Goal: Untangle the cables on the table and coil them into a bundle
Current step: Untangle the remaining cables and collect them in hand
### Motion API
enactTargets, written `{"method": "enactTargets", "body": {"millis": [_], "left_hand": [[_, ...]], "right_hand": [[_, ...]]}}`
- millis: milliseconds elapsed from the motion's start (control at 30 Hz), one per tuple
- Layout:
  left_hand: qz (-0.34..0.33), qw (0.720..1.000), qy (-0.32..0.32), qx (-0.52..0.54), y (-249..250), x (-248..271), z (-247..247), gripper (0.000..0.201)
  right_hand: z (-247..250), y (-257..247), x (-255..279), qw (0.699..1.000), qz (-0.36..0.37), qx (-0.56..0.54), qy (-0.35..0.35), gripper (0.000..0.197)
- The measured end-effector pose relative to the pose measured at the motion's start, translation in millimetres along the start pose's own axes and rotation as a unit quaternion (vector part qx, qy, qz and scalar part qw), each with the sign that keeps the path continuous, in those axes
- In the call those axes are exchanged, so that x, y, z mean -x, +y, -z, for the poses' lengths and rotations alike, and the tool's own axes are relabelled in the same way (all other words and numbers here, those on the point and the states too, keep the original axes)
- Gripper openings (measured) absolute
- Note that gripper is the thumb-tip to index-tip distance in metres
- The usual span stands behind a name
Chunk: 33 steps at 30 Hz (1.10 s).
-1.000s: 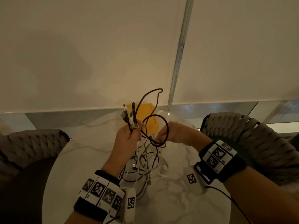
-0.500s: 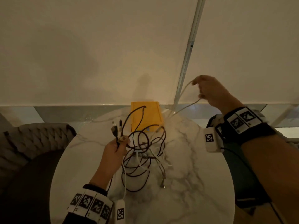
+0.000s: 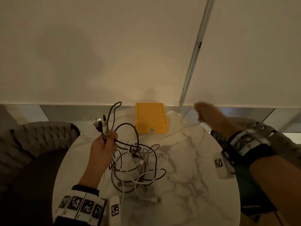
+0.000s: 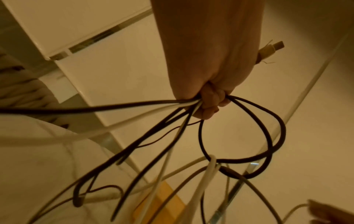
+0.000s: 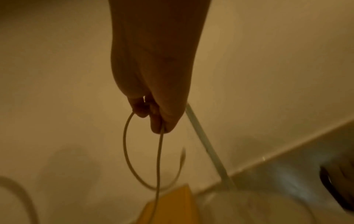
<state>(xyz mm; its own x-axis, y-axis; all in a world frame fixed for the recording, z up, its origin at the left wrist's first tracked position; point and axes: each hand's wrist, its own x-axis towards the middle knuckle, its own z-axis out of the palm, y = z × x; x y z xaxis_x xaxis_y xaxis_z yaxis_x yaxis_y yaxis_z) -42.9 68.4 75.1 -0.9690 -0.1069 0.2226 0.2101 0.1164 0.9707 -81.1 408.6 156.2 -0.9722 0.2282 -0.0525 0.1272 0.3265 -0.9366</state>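
Observation:
A tangle of black and white cables (image 3: pixel 136 167) lies on the round marble table (image 3: pixel 187 185). My left hand (image 3: pixel 105 144) grips a bunch of cable ends above the table's left side, plugs (image 3: pixel 101 125) sticking up past the fist. In the left wrist view the left hand (image 4: pixel 208 104) clenches several black and white strands that fan downward. My right hand (image 3: pixel 206 115), blurred, is raised at the table's far right and pinches a thin white cable (image 3: pixel 179 129) that runs back to the tangle. In the right wrist view that white cable (image 5: pixel 141 153) loops below the pinching fingers (image 5: pixel 157 119).
A yellow box (image 3: pixel 150 118) stands at the table's far edge, between the two hands. Woven grey chairs sit at the left (image 3: pixel 37 141) and right (image 3: pixel 280 141). A wall of pale blinds with a vertical rail (image 3: pixel 193 59) rises close behind the table.
My right hand left the black loop, pulled a white cable up and out to the right, then came lower. My left hand sank with its bunch of ends; the tangle spread on the table.

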Motion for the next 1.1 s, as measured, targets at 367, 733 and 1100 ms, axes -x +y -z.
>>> {"method": "enactTargets", "body": {"millis": [367,733,1100], "left_hand": [[-0.071,0.996,-0.048,-0.030,33,-6,-37,0.031],[-0.075,0.996,-0.031,-0.033,33,-2,-28,0.034],[-0.042,0.998,-0.014,-0.035,16,0,-6,0.029]], "right_hand": [[-103,-6,42,0.937,0.104,0.095,-0.318,0.033],[-106,-29,25,0.856,0.211,0.271,-0.387,0.018],[-44,-81,17,0.952,0.270,0.031,-0.143,0.018]]}}
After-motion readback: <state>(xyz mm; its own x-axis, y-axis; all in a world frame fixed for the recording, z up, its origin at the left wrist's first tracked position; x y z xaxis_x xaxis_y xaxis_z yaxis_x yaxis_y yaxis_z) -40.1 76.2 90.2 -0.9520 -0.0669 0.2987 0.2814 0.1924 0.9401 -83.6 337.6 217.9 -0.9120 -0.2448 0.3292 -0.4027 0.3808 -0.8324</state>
